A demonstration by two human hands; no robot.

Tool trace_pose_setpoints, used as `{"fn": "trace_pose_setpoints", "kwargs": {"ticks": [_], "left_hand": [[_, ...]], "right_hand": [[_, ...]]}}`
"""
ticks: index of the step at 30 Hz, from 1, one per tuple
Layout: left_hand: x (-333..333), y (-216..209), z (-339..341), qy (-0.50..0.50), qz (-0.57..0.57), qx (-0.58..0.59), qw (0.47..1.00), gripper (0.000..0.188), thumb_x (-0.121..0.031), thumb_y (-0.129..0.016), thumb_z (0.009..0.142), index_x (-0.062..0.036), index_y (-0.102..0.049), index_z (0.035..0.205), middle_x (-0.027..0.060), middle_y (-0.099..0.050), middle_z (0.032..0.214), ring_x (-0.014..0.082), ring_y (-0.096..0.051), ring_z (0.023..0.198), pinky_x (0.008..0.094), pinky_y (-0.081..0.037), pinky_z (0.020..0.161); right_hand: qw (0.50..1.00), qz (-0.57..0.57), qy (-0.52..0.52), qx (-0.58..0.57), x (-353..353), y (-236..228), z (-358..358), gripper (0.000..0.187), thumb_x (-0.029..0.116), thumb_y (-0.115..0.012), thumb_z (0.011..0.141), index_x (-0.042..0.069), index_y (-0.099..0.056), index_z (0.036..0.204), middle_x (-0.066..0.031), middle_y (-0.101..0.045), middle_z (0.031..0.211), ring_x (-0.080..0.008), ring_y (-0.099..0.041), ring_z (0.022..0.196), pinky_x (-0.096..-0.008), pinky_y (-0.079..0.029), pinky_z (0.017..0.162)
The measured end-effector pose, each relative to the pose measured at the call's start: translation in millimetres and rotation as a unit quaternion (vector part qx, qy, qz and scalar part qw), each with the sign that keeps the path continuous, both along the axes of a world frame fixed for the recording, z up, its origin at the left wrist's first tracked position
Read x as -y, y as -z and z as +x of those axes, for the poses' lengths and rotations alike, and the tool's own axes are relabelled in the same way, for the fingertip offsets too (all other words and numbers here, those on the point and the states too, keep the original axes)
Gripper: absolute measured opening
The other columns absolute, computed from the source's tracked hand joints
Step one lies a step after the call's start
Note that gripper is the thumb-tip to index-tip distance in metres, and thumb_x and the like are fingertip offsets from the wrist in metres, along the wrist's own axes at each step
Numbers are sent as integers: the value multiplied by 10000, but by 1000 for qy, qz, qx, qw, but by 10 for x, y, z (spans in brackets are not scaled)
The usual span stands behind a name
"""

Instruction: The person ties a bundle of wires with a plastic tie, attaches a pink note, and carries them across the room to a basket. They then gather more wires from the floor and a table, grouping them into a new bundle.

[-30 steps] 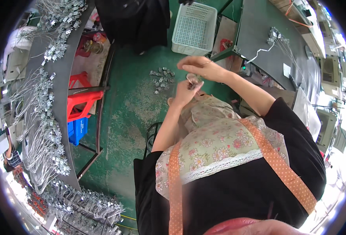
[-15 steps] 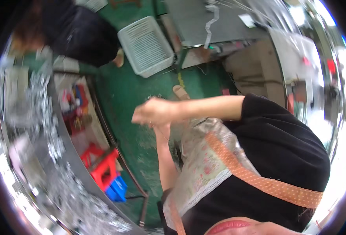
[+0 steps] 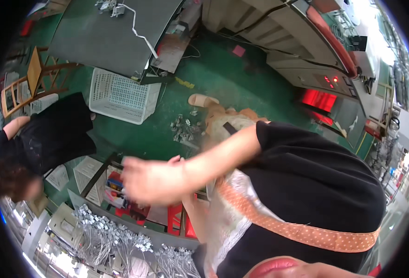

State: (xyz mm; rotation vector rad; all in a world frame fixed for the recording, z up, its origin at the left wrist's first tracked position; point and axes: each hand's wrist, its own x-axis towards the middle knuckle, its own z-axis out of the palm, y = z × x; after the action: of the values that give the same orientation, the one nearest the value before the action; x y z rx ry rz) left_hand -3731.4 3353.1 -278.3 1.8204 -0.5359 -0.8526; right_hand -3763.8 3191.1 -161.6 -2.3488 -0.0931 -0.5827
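My right arm reaches across to the left in its short black sleeve. At its end, my right hand (image 3: 151,181) is smeared by motion, so its fingers and anything in them are unclear. It shows above a dark-edged workbench (image 3: 167,240). Behind the right wrist rises my left forearm (image 3: 195,213). A few fingertips, seemingly of my left hand (image 3: 174,159), peek out above that wrist; the rest is hidden. On the bench lie thick bunches of thin cables with small silver metal ends (image 3: 111,231). More small silver pieces (image 3: 183,129) are scattered on the green floor.
A white plastic basket (image 3: 121,97) stands beside a grey table (image 3: 107,41) with a white cable (image 3: 135,28) on it. Left, a person in black (image 3: 51,132) bends near a wooden chair (image 3: 35,74). Red stools (image 3: 174,217) sit under the bench. A machine cabinet (image 3: 301,69) stands right.
The whole view has swung, bringing the bench to the bottom and the basket leftward. My right hand has moved left and lower in the picture, and the scattered silver pieces show more plainly.
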Motion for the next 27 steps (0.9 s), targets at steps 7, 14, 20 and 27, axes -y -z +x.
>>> {"fn": "trace_pose_setpoints", "kwargs": {"ticks": [7,14,20,27], "left_hand": [[193,811,168,69,-117,-233,963,464,-198,-634,853,-59,-419,1241,52,-494,1170,150,-531,948,308,-465,752],[-24,42,196,163,-65,-21,984,410,-286,-546,911,-77,-426,1243,62,-489,1170,145,-517,987,320,-450,807],[-263,-211,144,-15,-276,-275,921,455,-351,-482,939,-64,-396,1282,76,-440,1288,167,-475,1113,348,-409,925],[-81,-358,367,-33,-99,-166,981,299,-184,-620,891,-123,-480,635,-73,-423,583,12,-347,541,187,-262,494]], "right_hand": [[979,141,-27,-142,87,614,-305,488,445,-482,896,42,-567,1158,-159,-630,1053,-281,-638,892,-369,-515,772],[981,-124,137,55,-541,-417,-86,527,505,-479,870,172,-514,1277,-135,-563,1199,-314,-493,1154,-562,-264,1027],[973,131,28,-187,-896,96,71,528,540,-406,904,181,-505,1278,-122,-566,1142,-321,-566,1013,-400,-443,895],[982,170,77,38,-874,259,-874,946,471,-695,741,56,-198,1431,-234,-278,1399,-392,-349,1264,-464,-314,1043]]}}
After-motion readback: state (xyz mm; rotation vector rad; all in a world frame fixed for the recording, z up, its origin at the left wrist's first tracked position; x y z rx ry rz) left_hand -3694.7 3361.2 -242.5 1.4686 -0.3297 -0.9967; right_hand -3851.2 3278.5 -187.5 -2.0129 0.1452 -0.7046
